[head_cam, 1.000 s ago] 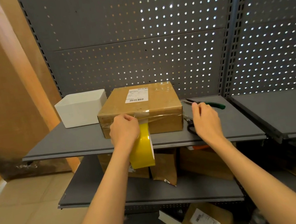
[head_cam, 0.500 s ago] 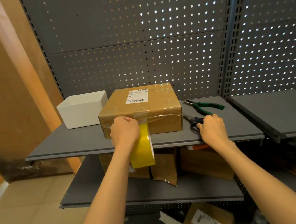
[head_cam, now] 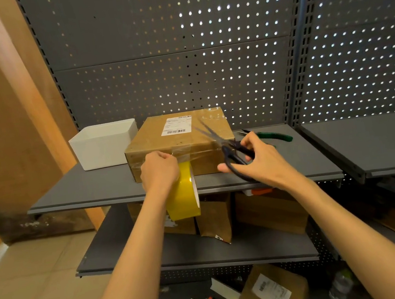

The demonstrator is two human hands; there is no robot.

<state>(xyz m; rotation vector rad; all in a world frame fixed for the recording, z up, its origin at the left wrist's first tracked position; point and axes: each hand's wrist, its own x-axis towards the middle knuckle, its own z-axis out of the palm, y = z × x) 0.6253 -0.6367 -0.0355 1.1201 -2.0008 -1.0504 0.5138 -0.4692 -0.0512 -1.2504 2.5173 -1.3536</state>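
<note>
Left hand (head_cam: 159, 170) grips tape roll (head_cam: 182, 199); right hand (head_cam: 262, 163) holds scissors (head_cam: 228, 150), blades blurred, perhaps parted

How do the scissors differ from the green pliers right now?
The scissors have dark handles, the pliers green ones. The scissors are held up in the right hand, blades over the box; the pliers lie untouched on the shelf. Both are two-handled hand tools.

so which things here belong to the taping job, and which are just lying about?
In use: cardboard box, yellow tape roll in left hand, scissors in right hand.
Lying about: white bin, green-handled pliers, lower-shelf boxes.
</note>
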